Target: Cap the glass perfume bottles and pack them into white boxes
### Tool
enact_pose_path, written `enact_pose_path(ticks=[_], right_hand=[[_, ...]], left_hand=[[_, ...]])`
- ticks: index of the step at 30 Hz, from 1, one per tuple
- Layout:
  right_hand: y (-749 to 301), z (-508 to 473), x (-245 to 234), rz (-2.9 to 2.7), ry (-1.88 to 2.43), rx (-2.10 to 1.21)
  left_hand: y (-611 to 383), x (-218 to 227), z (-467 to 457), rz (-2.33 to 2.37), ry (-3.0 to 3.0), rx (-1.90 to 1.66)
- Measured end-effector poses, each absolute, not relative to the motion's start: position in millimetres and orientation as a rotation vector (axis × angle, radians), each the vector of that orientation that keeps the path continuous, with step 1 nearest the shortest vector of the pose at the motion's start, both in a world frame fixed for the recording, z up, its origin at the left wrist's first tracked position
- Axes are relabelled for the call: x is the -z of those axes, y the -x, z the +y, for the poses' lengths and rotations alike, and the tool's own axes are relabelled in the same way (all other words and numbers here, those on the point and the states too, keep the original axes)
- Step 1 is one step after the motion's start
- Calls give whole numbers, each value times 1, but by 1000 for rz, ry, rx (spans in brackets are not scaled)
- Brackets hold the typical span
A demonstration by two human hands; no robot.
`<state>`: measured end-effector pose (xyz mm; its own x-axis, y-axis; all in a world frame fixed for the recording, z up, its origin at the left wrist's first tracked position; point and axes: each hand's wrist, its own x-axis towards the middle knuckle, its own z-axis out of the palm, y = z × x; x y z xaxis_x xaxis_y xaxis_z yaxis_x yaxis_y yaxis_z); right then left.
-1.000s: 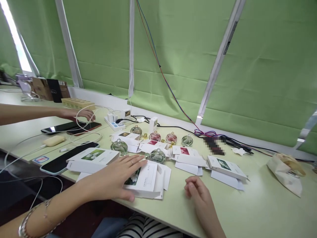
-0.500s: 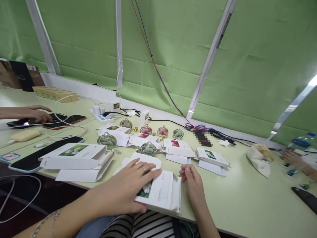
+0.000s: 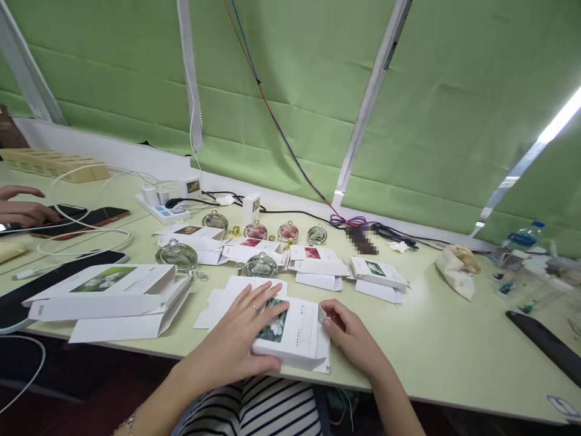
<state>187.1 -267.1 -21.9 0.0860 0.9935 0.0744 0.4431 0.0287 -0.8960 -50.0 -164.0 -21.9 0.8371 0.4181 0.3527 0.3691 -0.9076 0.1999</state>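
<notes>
A white cardboard box [image 3: 300, 335] with a white-flower picture lies near the table's front edge. My left hand [image 3: 247, 333] rests across its left part, fingers over the top and thumb along the near side, steadying it. At the box's right end, my right hand [image 3: 347, 333] has curled fingers and thumb closed at the end flap; the fingertips are partly hidden. A flat white flap or insert [image 3: 227, 300] sticks out left of the box. Beyond it lie a round clear glass bottle [image 3: 260, 266] with green leaves inside and another similar bottle [image 3: 177, 257].
A larger white box [image 3: 113, 290] lies at left beside a dark phone [image 3: 54, 277]. Several opened boxes, red-filled bottles [image 3: 255, 231] and gold caps stand farther back. A power strip [image 3: 163, 210] has looping cables. Another person's hands [image 3: 25, 209] are at far left; a cloth pouch [image 3: 456, 270] lies right.
My right hand has moved in from beside the box to touch its right end flap. My left hand stays on the box. The view has turned slightly right.
</notes>
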Motion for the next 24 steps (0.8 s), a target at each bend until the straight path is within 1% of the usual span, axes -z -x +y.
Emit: enact_pose_path(ticks=[7,11,13,18,21,24], right_hand=[[-187,-268,19,-1483,1519,-856],[-197,-273,17,-1605,1384,-1086],[-199,-274,17,-1659,1419,-1148],[-189,-272,17,-1653,1632,-962],[-182,-271,16,-1643,1641,-854],[-179,-271,16,-1635,1630,-828]], left_hand=[[49,22,-161,671,-2781,-541],[50,22,-161,688,-2746,-574],[50,22,-161,683,-2743,-581],[49,19,-162,677,-2730,-579],[48,19,-161,673,-2721,-590],[49,20,-160,677,-2724,-592]])
